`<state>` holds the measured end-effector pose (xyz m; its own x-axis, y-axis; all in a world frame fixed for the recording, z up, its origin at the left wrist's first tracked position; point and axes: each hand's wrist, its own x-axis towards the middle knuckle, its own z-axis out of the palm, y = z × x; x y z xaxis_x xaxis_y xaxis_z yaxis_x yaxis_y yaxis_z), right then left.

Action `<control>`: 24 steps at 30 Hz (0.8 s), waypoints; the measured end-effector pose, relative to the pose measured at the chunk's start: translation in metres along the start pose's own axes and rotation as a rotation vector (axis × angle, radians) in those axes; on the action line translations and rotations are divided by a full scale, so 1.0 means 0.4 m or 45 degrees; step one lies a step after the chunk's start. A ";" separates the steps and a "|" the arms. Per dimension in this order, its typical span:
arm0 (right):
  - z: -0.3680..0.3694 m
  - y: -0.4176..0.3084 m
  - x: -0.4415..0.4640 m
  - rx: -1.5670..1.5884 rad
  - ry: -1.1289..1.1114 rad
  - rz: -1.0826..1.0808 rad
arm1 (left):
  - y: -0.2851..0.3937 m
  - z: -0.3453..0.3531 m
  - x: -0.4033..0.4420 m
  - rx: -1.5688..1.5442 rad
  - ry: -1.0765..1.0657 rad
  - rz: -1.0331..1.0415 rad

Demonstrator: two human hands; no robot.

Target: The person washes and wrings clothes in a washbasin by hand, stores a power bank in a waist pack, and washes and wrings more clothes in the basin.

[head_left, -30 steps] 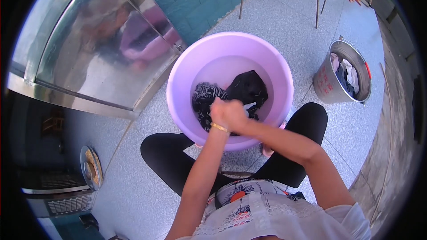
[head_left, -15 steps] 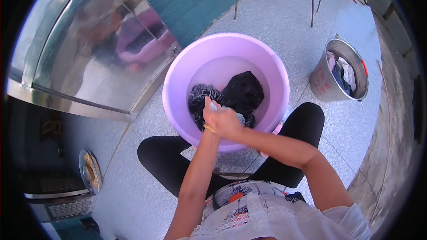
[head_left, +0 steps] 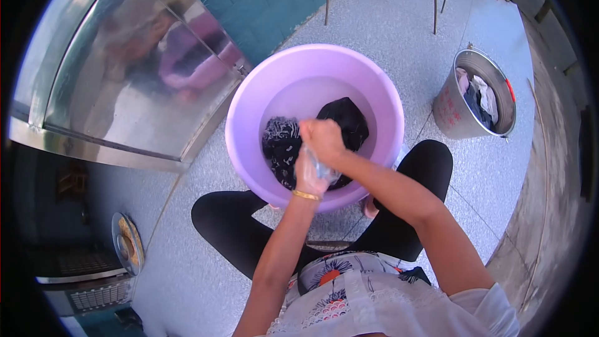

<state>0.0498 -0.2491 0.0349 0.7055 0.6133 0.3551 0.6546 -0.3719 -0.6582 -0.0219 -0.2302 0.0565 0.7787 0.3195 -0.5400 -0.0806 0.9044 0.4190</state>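
Observation:
A purple plastic basin [head_left: 240, 159] stands in front of me with cloudy water in it. My left hand [head_left: 308, 173], with a gold bracelet at the wrist, is closed over the basin's near part. Just above and against it, my right hand [head_left: 323, 140] makes a fist. Between them is a wet, pale bluish cloth [head_left: 321, 168], bunched up and mostly hidden by the fingers. Under my hands lies a black-and-white patterned garment [head_left: 279, 143], partly in the water. A plain black garment [head_left: 349, 120] bulges up to its right.
To the right stands a metal bucket [head_left: 450, 109] holding several clothes. A shiny metal cabinet door [head_left: 143, 81] is close on the left. Thin metal legs [head_left: 435, 0] rise behind the basin. A round lid-like object [head_left: 128, 243] leans at lower left. My bent legs flank the basin.
My right hand has moved up and away from me along the left hand, and closed into a fist. My left hand has shifted slightly right and nearer my body.

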 end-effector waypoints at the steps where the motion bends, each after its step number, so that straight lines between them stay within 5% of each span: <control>1: -0.007 0.007 0.007 -0.034 0.004 0.020 | -0.014 -0.015 0.003 -0.099 -0.038 0.005; 5: 0.015 0.000 -0.022 -0.042 -0.024 -0.094 | -0.004 -0.098 0.077 0.053 -0.041 0.037; 6: 0.022 -0.038 -0.063 -0.096 -0.174 -0.168 | 0.003 -0.209 0.140 -0.100 -0.750 0.126; 8: 0.003 -0.111 -0.130 0.108 0.027 -0.463 | 0.065 -0.297 0.240 -0.152 -1.407 -0.152; 9: 0.007 -0.089 -0.108 0.104 0.031 -0.460 | 0.026 -0.349 0.242 -0.090 -0.972 0.184; 10: 0.018 -0.055 -0.077 0.053 0.018 -0.236 | 0.006 -0.282 0.186 -0.089 -0.959 0.170; 12: 0.008 0.018 0.002 -0.015 0.020 -0.026 | -0.004 -0.035 0.041 0.034 0.244 0.066; 13: 0.002 0.025 0.013 -0.043 0.035 0.033 | -0.017 -0.035 0.017 0.069 0.019 0.074; 17: 0.010 -0.002 -0.021 0.069 -0.004 0.092 | 0.002 -0.068 0.082 0.045 0.113 0.063; 18: 0.035 -0.016 -0.058 0.170 -0.007 -0.128 | 0.010 -0.115 0.085 0.008 -0.027 0.103; 20: 0.017 -0.103 -0.113 0.095 0.256 -0.383 | 0.050 -0.321 0.251 -0.301 -1.350 -0.078; 21: 0.021 -0.085 -0.099 0.091 0.258 -0.385 | 0.039 -0.312 0.245 -0.264 -1.432 0.011; 22: 0.029 -0.053 -0.079 0.045 0.114 -0.248 | 0.027 -0.241 0.179 -0.263 -1.428 0.007; 24: 0.002 0.011 -0.014 -0.105 -0.095 -0.079 | 0.004 -0.038 0.014 -0.004 -0.004 0.169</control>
<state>0.0485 -0.2538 0.0295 0.6428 0.6860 0.3407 0.7185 -0.3857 -0.5788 -0.0273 -0.2227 0.0429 0.7628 0.4358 -0.4777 -0.1853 0.8551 0.4842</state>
